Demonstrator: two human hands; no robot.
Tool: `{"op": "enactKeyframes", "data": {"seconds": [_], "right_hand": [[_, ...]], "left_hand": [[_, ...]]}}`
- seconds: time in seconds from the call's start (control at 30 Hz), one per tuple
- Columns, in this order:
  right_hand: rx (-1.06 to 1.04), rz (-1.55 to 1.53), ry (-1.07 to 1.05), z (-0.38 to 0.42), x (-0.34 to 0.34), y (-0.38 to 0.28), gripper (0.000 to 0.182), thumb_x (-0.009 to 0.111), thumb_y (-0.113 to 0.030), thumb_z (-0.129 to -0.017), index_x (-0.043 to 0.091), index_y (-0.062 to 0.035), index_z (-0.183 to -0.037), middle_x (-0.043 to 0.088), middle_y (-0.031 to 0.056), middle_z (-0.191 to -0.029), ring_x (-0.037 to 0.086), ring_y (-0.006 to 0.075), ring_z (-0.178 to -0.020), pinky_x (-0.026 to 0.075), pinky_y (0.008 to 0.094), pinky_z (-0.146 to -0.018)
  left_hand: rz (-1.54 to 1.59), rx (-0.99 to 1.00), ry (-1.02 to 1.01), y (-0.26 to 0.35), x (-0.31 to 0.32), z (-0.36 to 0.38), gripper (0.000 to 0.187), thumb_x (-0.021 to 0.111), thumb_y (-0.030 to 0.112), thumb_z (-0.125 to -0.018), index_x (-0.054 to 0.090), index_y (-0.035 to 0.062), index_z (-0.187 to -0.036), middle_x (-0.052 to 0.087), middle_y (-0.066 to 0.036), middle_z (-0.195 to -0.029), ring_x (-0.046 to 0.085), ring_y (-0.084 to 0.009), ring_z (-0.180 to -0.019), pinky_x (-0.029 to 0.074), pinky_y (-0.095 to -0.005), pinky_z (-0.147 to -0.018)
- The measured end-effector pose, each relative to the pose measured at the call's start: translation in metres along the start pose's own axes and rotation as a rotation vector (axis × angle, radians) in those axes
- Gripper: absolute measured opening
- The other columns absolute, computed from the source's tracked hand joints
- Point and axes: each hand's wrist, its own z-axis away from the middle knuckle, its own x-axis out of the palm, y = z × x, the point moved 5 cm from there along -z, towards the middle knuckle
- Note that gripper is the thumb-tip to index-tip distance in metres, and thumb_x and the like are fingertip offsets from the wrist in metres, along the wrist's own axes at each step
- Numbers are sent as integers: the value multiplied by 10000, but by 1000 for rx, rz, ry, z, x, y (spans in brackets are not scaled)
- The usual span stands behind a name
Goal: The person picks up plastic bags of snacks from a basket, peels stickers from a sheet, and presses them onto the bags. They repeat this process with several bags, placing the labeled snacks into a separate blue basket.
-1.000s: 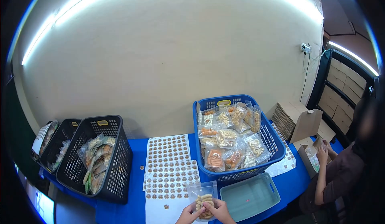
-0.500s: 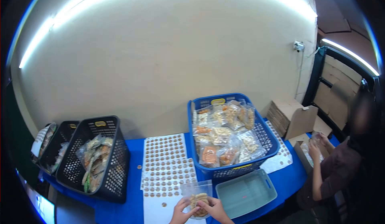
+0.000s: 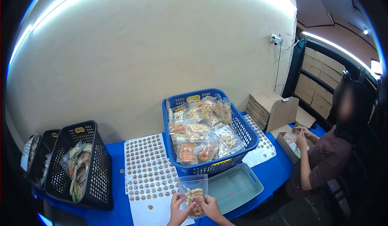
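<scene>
A clear plastic bag (image 3: pixel 194 185) of pale, finger-shaped snacks stands upright between my two hands at the bottom centre. My left hand (image 3: pixel 179 209) grips its left side. My right hand (image 3: pixel 210 210) holds the right side, with a thumb on the front near a small dark spot. Behind the bag lie sticker sheets (image 3: pixel 150 174) with rows of round brown stickers. One loose sticker (image 3: pixel 150 207) sits on the white paper left of my hands. The green tray (image 3: pixel 234 189) is just to the right.
A blue basket (image 3: pixel 218 167) of snack bags stands behind the tray. Dark baskets (image 3: pixel 101 177) with more bags are at the left. At the right a co-worker (image 3: pixel 323 157) handles something small over a carton (image 3: pixel 286 147). Stacked cardboard (image 3: pixel 258 108) leans near the wall.
The view has turned right, so the table's things appear further left. The bag is held more upright, showing its front. The co-worker's hands have come lower, over the carton.
</scene>
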Motion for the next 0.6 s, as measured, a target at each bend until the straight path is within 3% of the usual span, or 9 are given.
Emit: {"op": "enactKeyframes", "data": {"seconds": [0.07,0.23,0.33,0.57,0.6], "right_hand": [[-23,56,-11,-2,-1,-2,275,541,-214,-855,574,48,-933,606,46,-833,549,69,-744,451,201,-656],[8,23,-21,-5,-7,0,293,518,-229,-867,568,51,-942,606,54,-845,550,76,-743,451,204,-659],[3,5,-37,-7,-2,0,280,523,-209,-864,560,50,-963,606,54,-854,549,79,-760,451,207,-669],[-90,55,-170,-24,23,-8,276,581,-127,-819,529,41,-1032,593,56,-923,544,79,-803,452,217,-698],[-102,31,-168,-26,25,-10,287,589,-120,-811,525,37,-1043,590,55,-935,543,78,-808,453,216,-699]], "left_hand": [[72,-65,50,2,3,-5,277,699,152,-679,596,-30,-861,495,-104,-950,484,-210,-915,386,-299,-797],[68,-16,-11,-13,8,-2,226,663,151,-721,606,-3,-877,518,-93,-948,507,-199,-892,392,-291,-798],[99,-56,56,-13,4,-5,217,669,143,-720,594,-25,-834,538,-89,-829,534,-186,-797,415,-274,-734],[39,-19,182,-22,-18,-19,167,624,129,-767,560,-20,-803,545,-74,-804,531,-156,-752,413,-254,-689],[205,-73,232,-25,-18,-20,162,618,134,-776,560,-14,-811,545,-65,-809,524,-136,-743,411,-244,-677]]}}
